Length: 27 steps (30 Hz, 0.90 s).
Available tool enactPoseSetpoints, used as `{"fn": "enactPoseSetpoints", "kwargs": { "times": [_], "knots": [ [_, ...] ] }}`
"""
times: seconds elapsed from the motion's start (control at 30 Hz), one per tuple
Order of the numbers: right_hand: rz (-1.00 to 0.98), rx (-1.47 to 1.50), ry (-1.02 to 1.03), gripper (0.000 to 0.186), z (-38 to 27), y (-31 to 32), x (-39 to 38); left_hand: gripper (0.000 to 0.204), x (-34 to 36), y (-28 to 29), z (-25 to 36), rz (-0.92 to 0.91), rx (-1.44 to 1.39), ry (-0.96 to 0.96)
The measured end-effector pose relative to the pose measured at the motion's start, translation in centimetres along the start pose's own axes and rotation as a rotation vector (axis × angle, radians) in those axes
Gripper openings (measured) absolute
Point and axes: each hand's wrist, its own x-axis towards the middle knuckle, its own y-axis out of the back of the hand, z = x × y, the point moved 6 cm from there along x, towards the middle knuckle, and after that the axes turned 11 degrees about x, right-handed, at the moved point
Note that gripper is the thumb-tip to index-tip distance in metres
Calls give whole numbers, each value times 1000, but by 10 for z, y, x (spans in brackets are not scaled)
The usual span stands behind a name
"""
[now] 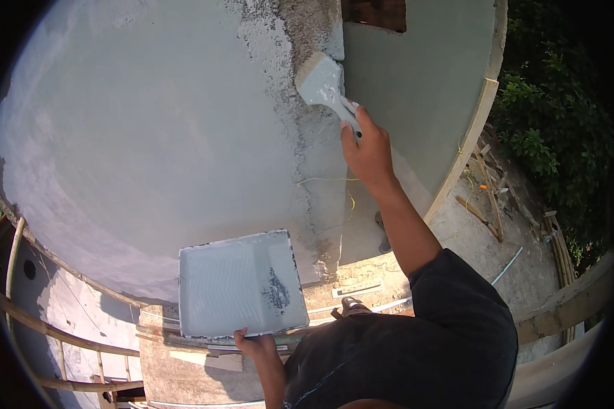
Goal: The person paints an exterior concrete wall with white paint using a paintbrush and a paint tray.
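Observation:
My right hand (370, 151) grips the handle of a wide paintbrush (323, 83) coated in pale grey-blue paint. The bristles lie against a rough, bare strip (315, 31) near the corner of the painted wall (164, 123). Lower down, my left hand (258, 345) holds a paint tray (228, 286) by its near edge, fingers closed on the rim. Pale paint covers the tray's ribbed face, with a dark worn patch on its right part. A yellowish strand (352, 200) hangs by the wall's corner below the brush.
To the right of the corner is a greenish wall face (423, 88) with an opening (375, 13). Wooden boards (211, 360) lie below the tray. Bamboo rails (75, 337) stand at the lower left. Loose sticks (484, 198) lie on the ground at right, beside leafy trees (552, 109).

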Motion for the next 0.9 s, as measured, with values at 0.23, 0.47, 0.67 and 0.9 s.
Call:
{"fn": "enactPoseSetpoints", "kwargs": {
  "times": [0.23,0.47,0.67,0.9],
  "knots": [
    [-94,-48,-78,33,6,-5,1,72,0,3,0,-9,12,12],
    [-32,53,-88,32,-1,4,5,73,-2,0,1,-18,7,-11],
    [-50,51,-85,32,2,4,7,72,-2,-2,1,-3,13,-21],
    [-26,84,56,29,-5,-2,-3,72,-5,2,-3,18,4,15]
  ]
}}
